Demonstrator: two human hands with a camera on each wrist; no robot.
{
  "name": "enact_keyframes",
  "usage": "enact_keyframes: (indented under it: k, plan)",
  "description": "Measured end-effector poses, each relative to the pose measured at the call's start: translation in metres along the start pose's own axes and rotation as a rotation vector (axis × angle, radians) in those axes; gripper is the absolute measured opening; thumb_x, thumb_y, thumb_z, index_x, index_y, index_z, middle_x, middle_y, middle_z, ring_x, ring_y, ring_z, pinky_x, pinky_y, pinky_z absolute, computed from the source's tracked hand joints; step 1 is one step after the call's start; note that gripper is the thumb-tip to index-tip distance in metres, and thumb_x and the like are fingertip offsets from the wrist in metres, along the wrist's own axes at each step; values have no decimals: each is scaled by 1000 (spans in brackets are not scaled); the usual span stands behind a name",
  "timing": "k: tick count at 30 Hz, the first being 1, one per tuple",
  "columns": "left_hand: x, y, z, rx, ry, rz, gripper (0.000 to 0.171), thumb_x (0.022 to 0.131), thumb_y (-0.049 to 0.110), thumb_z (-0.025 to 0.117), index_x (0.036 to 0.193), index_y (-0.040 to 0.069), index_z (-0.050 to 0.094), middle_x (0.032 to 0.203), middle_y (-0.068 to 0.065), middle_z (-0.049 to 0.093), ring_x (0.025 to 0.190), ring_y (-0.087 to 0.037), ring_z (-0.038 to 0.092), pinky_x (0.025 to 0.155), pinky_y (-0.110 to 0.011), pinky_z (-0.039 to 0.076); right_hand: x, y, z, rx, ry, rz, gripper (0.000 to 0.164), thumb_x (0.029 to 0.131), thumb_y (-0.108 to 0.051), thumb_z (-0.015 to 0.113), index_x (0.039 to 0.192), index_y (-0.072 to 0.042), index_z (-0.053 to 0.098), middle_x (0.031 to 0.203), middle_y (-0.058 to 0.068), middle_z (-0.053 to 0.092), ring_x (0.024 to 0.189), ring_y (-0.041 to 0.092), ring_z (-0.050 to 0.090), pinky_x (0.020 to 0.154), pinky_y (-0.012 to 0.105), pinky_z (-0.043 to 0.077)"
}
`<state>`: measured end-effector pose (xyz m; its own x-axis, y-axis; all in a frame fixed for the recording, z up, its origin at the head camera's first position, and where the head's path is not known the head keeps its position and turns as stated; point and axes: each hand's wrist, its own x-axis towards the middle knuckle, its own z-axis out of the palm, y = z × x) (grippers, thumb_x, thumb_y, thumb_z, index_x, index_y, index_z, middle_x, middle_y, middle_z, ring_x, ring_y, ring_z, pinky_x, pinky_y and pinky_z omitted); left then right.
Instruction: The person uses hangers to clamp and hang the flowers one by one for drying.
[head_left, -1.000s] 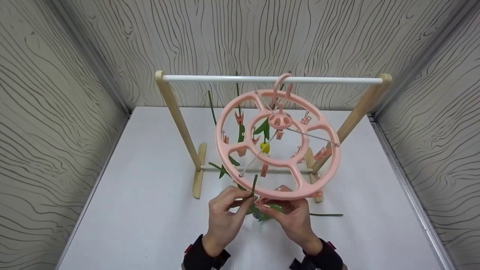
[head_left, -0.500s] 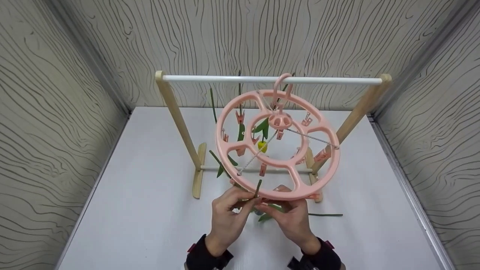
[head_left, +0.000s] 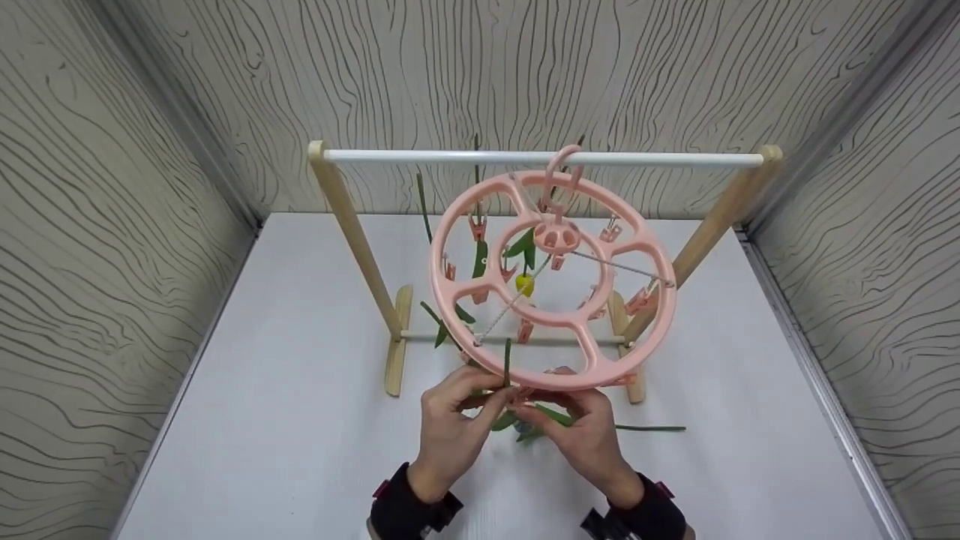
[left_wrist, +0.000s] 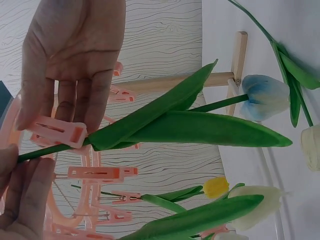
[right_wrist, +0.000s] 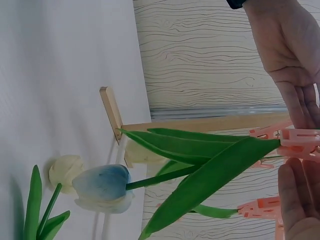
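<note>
A pink round clip hanger (head_left: 555,379) hangs by its hook from the white rail. At its near rim, my left hand (head_left: 457,427) pinches the green stem (head_left: 507,364) of a tulip. That tulip's blue-and-white head (left_wrist: 265,97) points down, leaves spread above it. Beside it my right hand (head_left: 585,435) pinches a pink clip (left_wrist: 60,132), whose end overlaps the stem just above the leaves in the left wrist view. The right wrist view shows fingers of both hands around this clip (right_wrist: 300,142) and the blue tulip head (right_wrist: 102,187) below.
Other tulips hang head-down from hanger clips, one of them yellow (head_left: 525,285). More pink clips (head_left: 641,301) dangle around the ring. A wooden stand (head_left: 349,232) carries the white rail (head_left: 420,157). On the white table lies a tulip with its stem (head_left: 651,428) pointing right.
The hanger's near rim has risen slightly and the ring has shifted a little. The left hand drifted right, then slightly back left, still with the stem; the right hand stays at the clip.
</note>
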<state>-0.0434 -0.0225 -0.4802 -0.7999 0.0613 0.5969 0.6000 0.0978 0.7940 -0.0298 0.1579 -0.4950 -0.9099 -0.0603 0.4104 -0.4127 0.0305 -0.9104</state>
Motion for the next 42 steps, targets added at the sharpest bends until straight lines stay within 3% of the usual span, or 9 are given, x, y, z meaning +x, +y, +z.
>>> enact_keyframes:
  k: [6,13,16,20,25,29,36,42]
  plan:
    - [2,-5,-2,10,14,12,12,90,-3,80,99,5,79,94,-9,77,80,-16,77,66,-23,66,-5,5,-14,-52,-5,-12,42,83,17,77,122,1,71,112,2,78,102,11,77,89,23,65]
    - [4,-8,-4,15,39,10,15,87,-8,80,97,3,78,93,-8,77,81,-14,77,69,-23,66,-14,16,-38,-105,-108,32,26,88,9,78,113,-1,76,104,8,78,97,11,77,85,21,64]
    - [5,-9,-6,4,44,32,23,84,-15,79,98,3,78,93,-10,76,82,-13,77,70,-24,66,-18,23,-51,-186,-165,93,20,91,-1,80,110,-7,78,100,13,77,93,13,77,83,23,65]
    - [6,-11,-9,2,50,56,28,82,-19,78,98,4,78,93,-11,76,83,-12,77,70,-24,66,-23,35,-69,-293,-237,165,16,92,-12,82,107,-15,80,98,4,79,90,9,76,82,23,65]
    - [9,-13,-14,33,72,66,27,83,-17,79,98,5,78,92,-9,76,82,-12,77,69,-23,66,-28,52,-87,-430,-234,219,15,92,-20,83,105,-23,79,98,-5,79,89,2,74,81,24,65]
    - [10,-14,-18,53,84,67,27,83,-16,79,98,6,78,92,-9,76,83,-12,77,70,-23,66,-30,64,-100,-587,-230,233,17,89,-18,85,104,-21,79,97,-6,77,87,3,73,78,28,66]
    - [12,-17,-24,79,104,42,20,87,-10,80,99,6,78,92,-9,76,82,-11,76,70,-22,66,-32,86,-117,-854,-279,319,23,85,-12,88,106,-13,78,101,1,76,94,19,75,81,32,64]
    - [14,-22,-29,100,123,23,17,87,-8,80,99,6,79,92,-9,77,83,-10,76,70,-22,66,-34,99,-125,-964,-301,423,24,81,-11,90,102,-16,81,95,-4,73,92,14,71,79,31,60]
